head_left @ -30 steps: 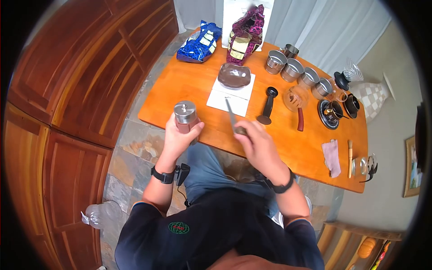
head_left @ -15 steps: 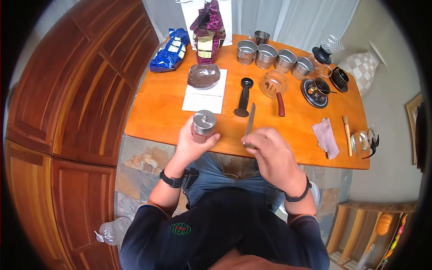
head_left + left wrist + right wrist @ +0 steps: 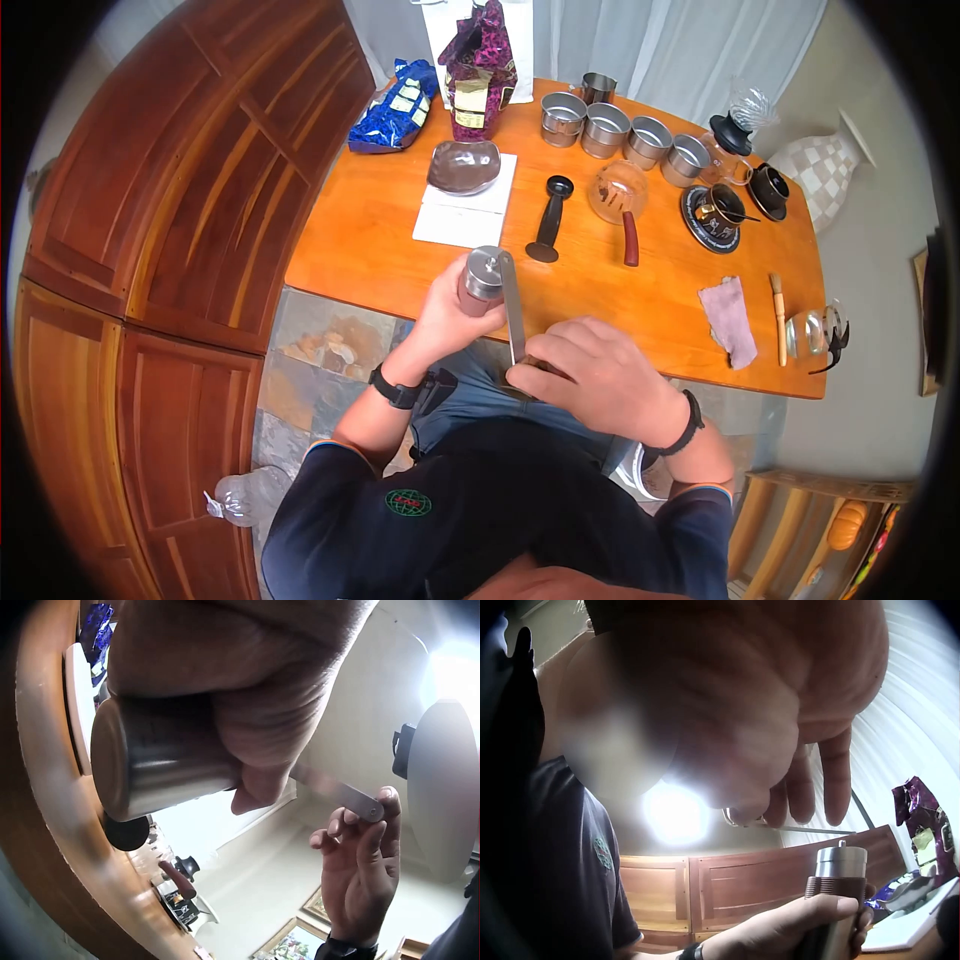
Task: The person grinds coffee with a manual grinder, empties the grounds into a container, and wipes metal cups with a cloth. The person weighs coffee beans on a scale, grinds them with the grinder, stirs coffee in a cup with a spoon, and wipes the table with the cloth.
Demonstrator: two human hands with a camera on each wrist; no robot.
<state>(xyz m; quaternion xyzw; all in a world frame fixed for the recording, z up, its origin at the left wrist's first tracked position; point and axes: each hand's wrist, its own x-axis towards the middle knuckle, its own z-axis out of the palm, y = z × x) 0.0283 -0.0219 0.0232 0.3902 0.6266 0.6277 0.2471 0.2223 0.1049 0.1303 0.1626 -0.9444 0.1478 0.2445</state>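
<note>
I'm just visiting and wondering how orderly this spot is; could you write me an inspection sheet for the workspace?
Surface: wooden table, no spill seen.
Job's things: grinder with a metal lid; crank handle held just over it.
Clutter: four metal cups in a row, blue bag, purple bag, brown dish, cloth, brush.
Hands: left hand has its fingers curled round the grinder; right hand pinches one end of the crank handle.
Cables: nothing clearly seen.
Surroundings: cabinet doors, pale curtain, checkered vase.

Dark shirt (image 3: pixel 500 500), green emblem (image 3: pixel 409 503), black wristbands (image 3: pixel 398 390).
</note>
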